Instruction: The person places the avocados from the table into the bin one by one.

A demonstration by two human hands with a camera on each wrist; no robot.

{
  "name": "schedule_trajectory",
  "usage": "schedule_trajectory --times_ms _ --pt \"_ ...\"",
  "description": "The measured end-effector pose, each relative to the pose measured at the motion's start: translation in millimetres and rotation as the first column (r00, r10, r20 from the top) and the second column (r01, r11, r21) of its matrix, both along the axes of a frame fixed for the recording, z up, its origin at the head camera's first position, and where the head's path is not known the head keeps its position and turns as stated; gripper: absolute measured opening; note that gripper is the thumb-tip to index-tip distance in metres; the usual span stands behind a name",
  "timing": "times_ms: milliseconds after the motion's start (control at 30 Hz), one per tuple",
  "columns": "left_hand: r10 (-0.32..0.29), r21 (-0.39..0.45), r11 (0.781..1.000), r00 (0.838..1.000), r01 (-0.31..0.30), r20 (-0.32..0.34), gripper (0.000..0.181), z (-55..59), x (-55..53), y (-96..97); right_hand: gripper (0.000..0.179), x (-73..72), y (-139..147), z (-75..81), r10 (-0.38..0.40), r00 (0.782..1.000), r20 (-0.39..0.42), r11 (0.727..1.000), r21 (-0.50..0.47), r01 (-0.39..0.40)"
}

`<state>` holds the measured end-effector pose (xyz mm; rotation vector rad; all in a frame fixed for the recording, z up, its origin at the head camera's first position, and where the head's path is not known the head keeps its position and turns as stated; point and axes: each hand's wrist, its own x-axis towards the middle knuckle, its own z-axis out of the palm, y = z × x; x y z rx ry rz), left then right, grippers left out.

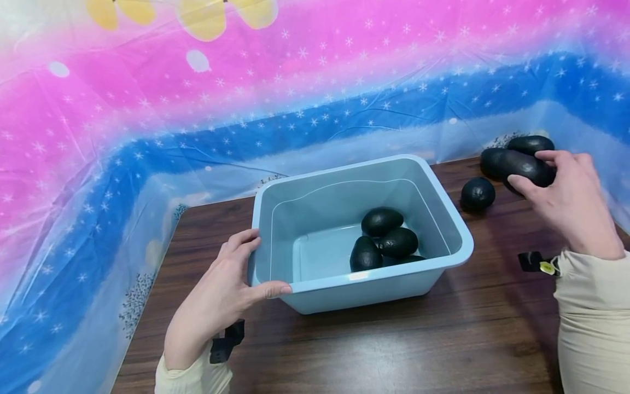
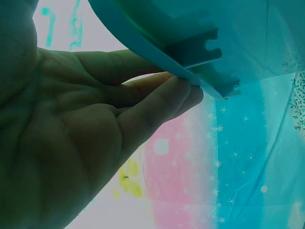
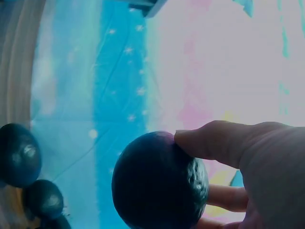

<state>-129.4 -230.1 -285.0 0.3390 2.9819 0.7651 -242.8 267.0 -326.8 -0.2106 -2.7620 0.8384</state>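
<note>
At the right, my right hand (image 1: 573,194) holds a dark avocado (image 1: 530,168) between thumb and fingers. In the right wrist view the thumb presses one side of this avocado (image 3: 157,183), with fingers on the far side. Close around it lie another avocado (image 1: 531,144) behind, one (image 1: 490,162) to its left and a rounder-looking one (image 1: 478,194) nearer the tub. My left hand (image 1: 228,279) grips the near left corner of a grey-blue plastic tub (image 1: 361,293), thumb on the front rim, fingers at the left rim. Several avocados (image 1: 381,221) sit in the tub's right half, one mostly hidden by the front wall.
The dark wooden table (image 1: 384,350) carries everything. A pink and blue curtain (image 1: 315,98) with snowflakes rises along the table's back and sides, close behind the loose avocados. A dark strap with a yellow tag (image 1: 546,267) hangs at the right cuff.
</note>
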Motion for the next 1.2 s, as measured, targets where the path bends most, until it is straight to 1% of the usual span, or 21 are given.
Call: schedule_trajectory --times_ms 167,367,567,733,967,1200 --pt "0.001 -0.002 1.0 1.0 -0.001 0.0 0.106 0.0 -0.2 0.3 0.077 8.9 -8.5 12.5 0.016 0.999 -0.033 1.0 -0.005 -0.016" --pt "0.003 -0.005 1.0 1.0 -0.003 -0.002 0.106 0.0 -0.4 0.3 0.075 15.4 -14.8 18.5 0.017 0.998 -0.065 1.0 -0.012 -0.018" --pt "0.0 -0.005 1.0 1.0 0.0 -0.002 0.106 -0.3 -0.5 0.2 0.069 21.6 -23.1 25.9 0.033 0.99 -0.138 0.998 -0.044 -0.04" --pt "0.002 -0.012 1.0 1.0 -0.002 0.0 0.107 -0.2 -0.8 0.2 0.066 31.8 -30.6 32.2 0.067 0.976 -0.208 0.996 -0.041 -0.077" --pt "-0.002 -0.011 1.0 1.0 0.002 0.0 0.107 0.0 -0.6 0.0 0.062 43.0 -42.2 39.2 0.128 0.943 -0.307 0.985 -0.069 -0.157" --pt "-0.005 -0.009 1.0 1.0 0.005 0.008 0.107 0.1 -1.1 -0.1 0.061 52.1 -52.5 44.2 0.205 0.924 -0.323 0.972 -0.047 -0.232"
